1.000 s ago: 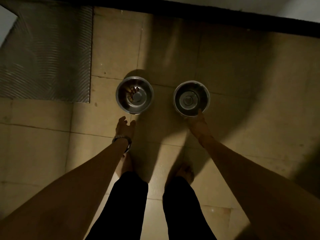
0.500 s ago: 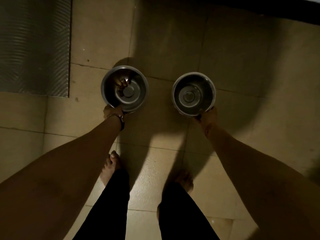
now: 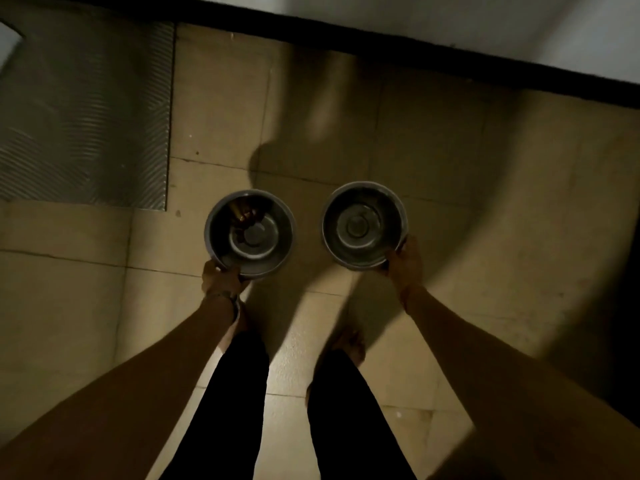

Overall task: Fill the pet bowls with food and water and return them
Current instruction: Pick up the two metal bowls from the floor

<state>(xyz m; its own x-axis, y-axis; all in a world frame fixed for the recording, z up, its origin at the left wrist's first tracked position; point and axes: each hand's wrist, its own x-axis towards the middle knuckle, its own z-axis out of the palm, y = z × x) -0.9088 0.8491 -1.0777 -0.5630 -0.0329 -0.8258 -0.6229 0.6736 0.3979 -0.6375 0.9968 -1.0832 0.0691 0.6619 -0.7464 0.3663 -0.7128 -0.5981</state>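
Two round steel pet bowls hang side by side above the tiled floor. My left hand point(image 3: 221, 277) grips the near rim of the left bowl point(image 3: 249, 233), whose shiny inside holds only reflections. My right hand point(image 3: 405, 263) grips the near right rim of the right bowl point(image 3: 363, 225), which looks empty. Both bowls are held level in front of my legs.
A grey ribbed mat point(image 3: 86, 116) lies on the floor at the upper left. A dark skirting strip point(image 3: 415, 36) and a pale wall run along the top. My bare feet point(image 3: 349, 341) stand on beige tiles point(image 3: 450, 150) below the bowls.
My hands reached down and took hold of both bowls' rims. The bowls have since come up off the floor, toward me.
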